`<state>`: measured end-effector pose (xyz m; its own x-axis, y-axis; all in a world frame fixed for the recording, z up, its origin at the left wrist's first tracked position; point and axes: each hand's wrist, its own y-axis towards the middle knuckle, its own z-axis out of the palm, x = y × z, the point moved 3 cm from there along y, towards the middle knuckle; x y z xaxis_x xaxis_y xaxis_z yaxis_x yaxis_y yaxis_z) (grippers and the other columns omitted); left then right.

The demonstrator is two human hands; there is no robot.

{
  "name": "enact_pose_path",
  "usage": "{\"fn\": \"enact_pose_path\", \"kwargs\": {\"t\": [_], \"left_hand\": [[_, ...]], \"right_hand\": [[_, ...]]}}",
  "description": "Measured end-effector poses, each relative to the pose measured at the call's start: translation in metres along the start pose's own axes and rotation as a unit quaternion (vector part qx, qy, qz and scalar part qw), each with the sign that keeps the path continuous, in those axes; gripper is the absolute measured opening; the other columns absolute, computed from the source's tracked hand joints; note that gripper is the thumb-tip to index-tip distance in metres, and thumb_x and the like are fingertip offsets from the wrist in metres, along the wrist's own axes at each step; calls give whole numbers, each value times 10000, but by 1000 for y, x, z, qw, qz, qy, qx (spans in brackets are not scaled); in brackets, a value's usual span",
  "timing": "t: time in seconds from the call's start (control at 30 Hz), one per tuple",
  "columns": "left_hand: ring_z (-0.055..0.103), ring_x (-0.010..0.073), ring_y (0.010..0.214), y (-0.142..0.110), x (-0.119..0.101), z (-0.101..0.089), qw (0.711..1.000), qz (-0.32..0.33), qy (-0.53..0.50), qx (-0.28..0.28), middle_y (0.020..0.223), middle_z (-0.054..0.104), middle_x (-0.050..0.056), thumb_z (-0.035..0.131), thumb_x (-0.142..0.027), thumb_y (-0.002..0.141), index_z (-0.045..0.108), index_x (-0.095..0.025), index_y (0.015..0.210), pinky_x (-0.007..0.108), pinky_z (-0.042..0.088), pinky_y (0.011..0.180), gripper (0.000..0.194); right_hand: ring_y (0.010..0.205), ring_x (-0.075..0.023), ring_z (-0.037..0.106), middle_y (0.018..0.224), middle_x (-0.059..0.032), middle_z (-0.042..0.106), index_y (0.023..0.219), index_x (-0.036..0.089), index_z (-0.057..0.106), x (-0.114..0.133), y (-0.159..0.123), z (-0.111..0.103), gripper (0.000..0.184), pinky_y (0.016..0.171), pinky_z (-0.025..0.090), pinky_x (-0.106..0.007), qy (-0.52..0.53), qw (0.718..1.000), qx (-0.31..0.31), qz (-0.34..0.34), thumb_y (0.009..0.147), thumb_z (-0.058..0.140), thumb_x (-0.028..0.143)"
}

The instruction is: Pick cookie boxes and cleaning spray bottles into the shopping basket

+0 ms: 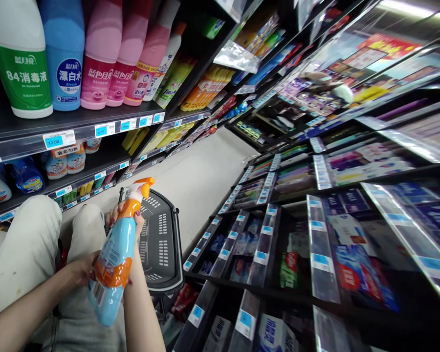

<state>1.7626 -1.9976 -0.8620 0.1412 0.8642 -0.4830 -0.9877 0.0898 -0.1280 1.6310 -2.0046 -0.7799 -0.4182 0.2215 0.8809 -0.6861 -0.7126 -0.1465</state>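
Observation:
I hold a light blue spray bottle (113, 254) with an orange label and an orange-and-white trigger head, tilted, over my knees. My left hand (82, 270) is closed round the lower part of the bottle from the left. My right hand (114, 215) is wrapped round its neck just under the trigger; the bottle hides most of its fingers. A black plastic shopping basket (178, 244) stands on the floor right behind the bottle, and nothing shows inside it.
My knees (36, 234) in light trousers are bent to the left. Left shelves carry a green disinfectant bottle (20, 58), a blue bleach bottle (64, 54) and pink bottles (102, 54). Right shelves (320, 254) hold boxed goods. The pale aisle floor (205, 171) runs ahead.

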Motion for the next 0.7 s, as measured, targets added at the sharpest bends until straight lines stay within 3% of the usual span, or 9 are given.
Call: {"fn": "enact_pose_path", "kwargs": {"t": [0.13,0.3,0.5,0.7], "left_hand": [[693,293,934,8,-5,4,995,34,59,-75,917,757,73,888,-375,492,640,-157,1025,362,520,818,627],[673,286,957,13,-27,2,973,63,168,-148,965,751,78,882,-323,548,652,-133,1061,359,503,872,593],[660,266,913,12,-35,7,946,62,271,-165,944,747,61,894,-306,518,681,-120,1018,330,508,844,575],[630,241,878,12,-34,8,930,65,326,-159,928,725,46,878,-337,538,669,-126,1008,310,498,825,556]], "right_hand": [[658,-240,631,738,-33,645,993,225,588,5,0,-6,488,667,545,-407,25,995,55,73,703,617,616],[903,-283,699,948,-61,720,1169,228,572,5,-1,-29,559,778,573,-438,75,986,59,139,726,715,537],[967,-287,699,1039,-57,724,1160,232,585,-10,-7,-46,482,829,581,-461,142,980,46,133,758,724,458],[946,-284,702,1032,-52,732,1226,245,568,-11,-13,-51,543,865,568,-476,163,979,36,115,749,721,455]]}}
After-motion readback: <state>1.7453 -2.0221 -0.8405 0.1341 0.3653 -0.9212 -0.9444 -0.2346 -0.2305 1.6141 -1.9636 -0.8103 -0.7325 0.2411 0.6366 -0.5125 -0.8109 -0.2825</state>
